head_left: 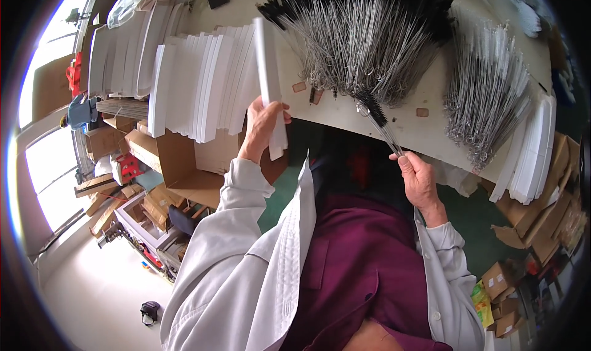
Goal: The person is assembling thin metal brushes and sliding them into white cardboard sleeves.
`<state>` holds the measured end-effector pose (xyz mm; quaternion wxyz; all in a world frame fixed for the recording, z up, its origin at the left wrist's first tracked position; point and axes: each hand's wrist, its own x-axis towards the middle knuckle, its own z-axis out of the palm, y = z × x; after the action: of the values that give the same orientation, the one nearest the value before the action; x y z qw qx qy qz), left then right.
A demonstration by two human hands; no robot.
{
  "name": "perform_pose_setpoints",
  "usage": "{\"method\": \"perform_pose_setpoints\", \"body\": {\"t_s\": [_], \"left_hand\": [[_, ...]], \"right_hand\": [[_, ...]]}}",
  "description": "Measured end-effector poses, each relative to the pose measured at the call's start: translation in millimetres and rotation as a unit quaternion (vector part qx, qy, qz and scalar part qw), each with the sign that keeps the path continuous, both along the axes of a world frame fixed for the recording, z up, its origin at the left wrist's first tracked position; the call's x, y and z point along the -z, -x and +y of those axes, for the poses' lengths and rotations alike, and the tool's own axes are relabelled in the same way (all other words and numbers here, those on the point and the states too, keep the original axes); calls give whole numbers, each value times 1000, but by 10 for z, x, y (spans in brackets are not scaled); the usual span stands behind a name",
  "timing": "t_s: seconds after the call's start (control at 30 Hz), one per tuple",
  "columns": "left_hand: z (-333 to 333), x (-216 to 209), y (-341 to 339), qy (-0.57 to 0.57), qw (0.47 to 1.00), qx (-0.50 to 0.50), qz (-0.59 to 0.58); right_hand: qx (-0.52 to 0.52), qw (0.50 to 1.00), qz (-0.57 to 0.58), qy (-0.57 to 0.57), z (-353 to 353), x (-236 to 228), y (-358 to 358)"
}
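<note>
My left hand [261, 126] grips a long, narrow white paper sleeve [268, 74] that stands upright over the table's front edge. My right hand [417, 180] pinches the wire handles of a thin black-bristled brush [373, 109], whose tip points up toward the sleeve and the big pile. A large heap of wire-handled black brushes [363, 31] lies fanned out on the white table [345, 114] just beyond both hands. A second heap of wire brushes with pale bristles [486, 86] lies to the right.
Rows of stacked white sleeves [197, 86] cover the table's left part, and more [529, 160] hang over its right edge. Cardboard boxes [166, 160] crowd the floor at left, others [542, 228] at right. Windows line the far left.
</note>
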<state>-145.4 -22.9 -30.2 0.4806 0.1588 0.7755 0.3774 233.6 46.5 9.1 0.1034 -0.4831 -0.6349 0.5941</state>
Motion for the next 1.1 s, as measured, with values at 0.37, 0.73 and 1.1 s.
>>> {"method": "perform_pose_setpoints", "body": {"t_s": [0.37,0.73,1.1], "left_hand": [[728,-523,-203,-277,922,-141,-230],[932,-679,-494,-300,919,-50,-249],[967,-668,-668,-252,933,-56,-253]], "right_hand": [[-104,990,47,87,39,-443,83],[-91,993,43,56,62,-380,-16],[-93,994,29,46,173,-380,-63]]}}
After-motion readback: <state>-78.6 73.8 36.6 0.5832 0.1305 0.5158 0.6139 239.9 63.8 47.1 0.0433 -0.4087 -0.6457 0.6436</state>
